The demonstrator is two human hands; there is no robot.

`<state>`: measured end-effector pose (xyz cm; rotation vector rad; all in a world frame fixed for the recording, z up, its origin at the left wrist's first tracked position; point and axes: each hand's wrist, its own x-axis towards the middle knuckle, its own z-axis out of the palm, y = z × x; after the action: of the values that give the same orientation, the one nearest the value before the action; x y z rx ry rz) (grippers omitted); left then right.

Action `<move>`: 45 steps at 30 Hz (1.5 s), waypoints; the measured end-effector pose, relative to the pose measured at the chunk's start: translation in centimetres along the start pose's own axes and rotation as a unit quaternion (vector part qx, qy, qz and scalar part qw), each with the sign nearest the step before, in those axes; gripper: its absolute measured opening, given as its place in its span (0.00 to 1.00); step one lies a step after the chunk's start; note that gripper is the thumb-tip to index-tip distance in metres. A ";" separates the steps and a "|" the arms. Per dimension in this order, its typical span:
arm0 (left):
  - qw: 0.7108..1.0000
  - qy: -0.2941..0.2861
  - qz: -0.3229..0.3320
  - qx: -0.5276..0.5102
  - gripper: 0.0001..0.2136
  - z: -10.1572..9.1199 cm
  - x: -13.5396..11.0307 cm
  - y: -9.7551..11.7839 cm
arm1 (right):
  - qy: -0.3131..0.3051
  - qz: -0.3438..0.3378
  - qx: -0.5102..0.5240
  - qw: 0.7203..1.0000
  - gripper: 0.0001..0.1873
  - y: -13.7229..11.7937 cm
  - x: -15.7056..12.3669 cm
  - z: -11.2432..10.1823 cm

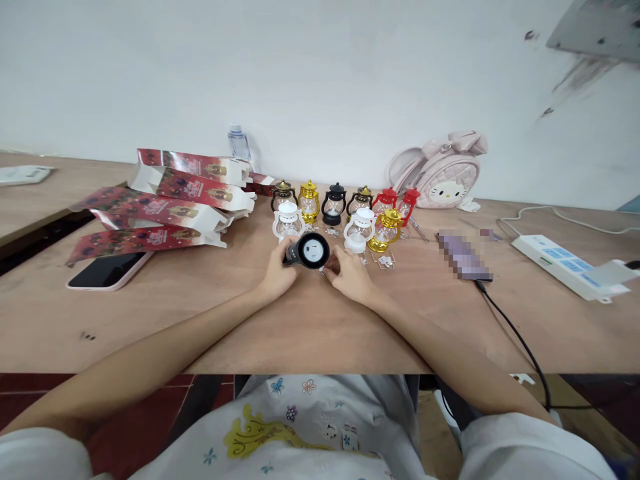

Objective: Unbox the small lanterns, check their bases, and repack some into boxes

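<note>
My left hand [278, 272] is closed round a small black toy lantern [308, 251] lying on its side, its round white-labelled base turned towards me. My right hand [350, 272] rests just right of that base with fingers curled, pinching something too small to make out. Both hands sit on the wooden table [200, 313]. Right behind them stand several toy lanterns: a white one [289, 221], a gold one [309, 200], a black one [333, 203], another white one [359, 230], a gold one [386, 229] and a red one [387, 198].
Red flattened cartons [165, 200] are piled at the left, with a phone [107, 270] face up in front of them. A pink cat-face bag [443, 173] leans on the wall. A blurred device [463, 257] with a black cable and a white power strip [565, 265] lie at the right.
</note>
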<state>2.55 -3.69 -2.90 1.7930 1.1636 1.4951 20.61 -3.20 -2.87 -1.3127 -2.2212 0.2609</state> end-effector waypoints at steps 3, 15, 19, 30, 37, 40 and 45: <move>1.000 -0.003 0.006 -0.002 0.11 0.0 0.0 0.0 | -0.003 0.003 0.037 0.999 0.07 0.2 0.1 0.3; 1.000 -0.005 0.009 -0.007 0.11 0.1 0.0 0.2 | 0.006 -0.002 0.025 1.000 0.06 -0.2 0.2 0.2; 1.000 -0.005 0.008 -0.009 0.11 0.1 0.0 0.1 | -0.002 -0.032 -0.073 0.997 0.06 -0.5 0.1 0.1; 1.000 0.003 0.006 -0.014 0.11 0.2 0.0 0.2 | -0.025 -0.131 -0.200 0.971 0.12 -0.2 -0.1 0.6; 1.000 -0.003 0.005 -0.012 0.11 0.1 0.0 0.2 | -0.020 -0.127 -0.187 0.974 0.12 0.0 0.0 0.6; 1.000 -0.004 0.001 -0.014 0.11 0.1 0.0 0.3 | -0.017 -0.112 -0.167 0.979 0.13 0.0 0.0 0.5; 1.000 -0.006 0.003 -0.014 0.11 0.1 0.0 0.2 | -0.016 -0.100 -0.162 0.982 0.11 -0.2 0.0 0.2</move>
<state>2.72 -3.77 -2.76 1.7858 1.1268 1.4952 20.37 -3.31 -2.97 -1.2351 -2.4783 -0.1630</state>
